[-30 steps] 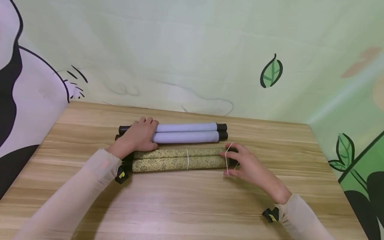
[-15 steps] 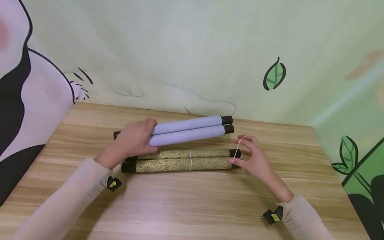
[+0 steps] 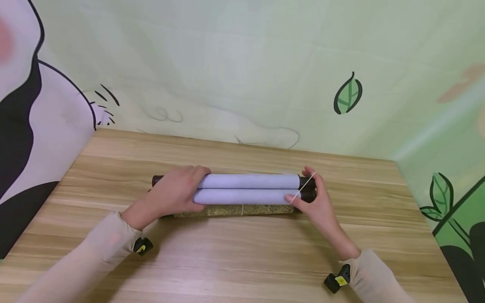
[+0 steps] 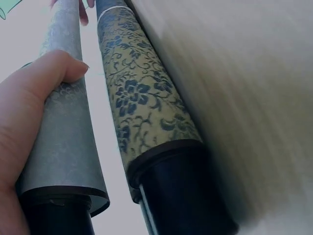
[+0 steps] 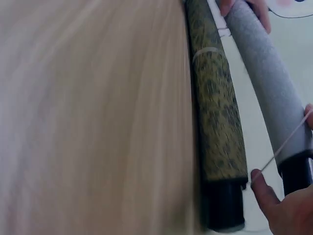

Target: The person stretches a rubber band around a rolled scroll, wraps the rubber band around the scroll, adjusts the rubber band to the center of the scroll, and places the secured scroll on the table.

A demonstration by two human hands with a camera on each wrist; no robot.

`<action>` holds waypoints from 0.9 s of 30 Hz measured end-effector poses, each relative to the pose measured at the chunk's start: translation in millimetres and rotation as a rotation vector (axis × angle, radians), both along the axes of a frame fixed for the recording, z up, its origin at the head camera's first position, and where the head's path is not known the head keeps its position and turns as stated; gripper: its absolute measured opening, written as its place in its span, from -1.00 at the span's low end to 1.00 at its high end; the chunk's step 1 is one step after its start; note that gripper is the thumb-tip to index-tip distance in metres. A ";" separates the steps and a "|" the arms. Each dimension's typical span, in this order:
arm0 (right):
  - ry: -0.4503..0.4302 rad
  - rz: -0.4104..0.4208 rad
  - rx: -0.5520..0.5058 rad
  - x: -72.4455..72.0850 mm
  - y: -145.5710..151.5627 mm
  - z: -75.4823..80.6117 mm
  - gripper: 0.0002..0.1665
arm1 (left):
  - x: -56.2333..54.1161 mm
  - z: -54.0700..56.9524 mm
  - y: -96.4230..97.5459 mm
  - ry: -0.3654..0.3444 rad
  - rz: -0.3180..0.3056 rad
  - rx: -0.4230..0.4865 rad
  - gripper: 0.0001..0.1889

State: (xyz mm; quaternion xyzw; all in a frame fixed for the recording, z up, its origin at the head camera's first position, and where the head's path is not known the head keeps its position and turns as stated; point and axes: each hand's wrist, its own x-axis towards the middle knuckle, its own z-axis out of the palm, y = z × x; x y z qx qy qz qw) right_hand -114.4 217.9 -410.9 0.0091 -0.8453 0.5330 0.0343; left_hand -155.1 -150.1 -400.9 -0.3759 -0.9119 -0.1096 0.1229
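My left hand (image 3: 176,189) grips two pale blue scrolls (image 3: 246,197) side by side near their left end, its thumb (image 4: 63,68) along the near one. They hang just above two gold, flower-patterned scrolls (image 3: 223,210), mostly covering them in the head view. Black rollers stick out at the scroll ends. A thin white rubber band (image 5: 288,139) is stretched between the thumb and fingers of my right hand (image 3: 322,206), at the blue scrolls' right end. Across the black rollers the band runs slantwise; whether it loops round them I cannot tell.
Another white band (image 5: 208,50) goes round the middle of the gold scrolls, which lie on the wood-grain table (image 3: 227,261). Behind the table's back edge hangs a pale green printed cloth (image 3: 227,75), with more cloth at both sides.
My left hand has lifted the blue scrolls off the table and brought them nearer, over the gold ones. My right hand has moved with the band from the gold scrolls' end to the blue scrolls' end.
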 end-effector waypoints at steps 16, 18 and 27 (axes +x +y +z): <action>-0.078 -0.016 -0.207 4.1 4.0 -1.3 -0.58 | 8.9 7.3 -2.5 0.030 -0.093 -0.098 -0.21; -0.105 0.018 -0.251 2.8 6.3 1.3 -0.65 | 10.1 8.0 -2.6 0.042 -0.108 -0.106 -0.22; -0.338 0.295 -0.244 -8.7 20.7 16.5 -0.77 | 18.9 8.1 1.6 0.073 -0.207 -0.174 -0.20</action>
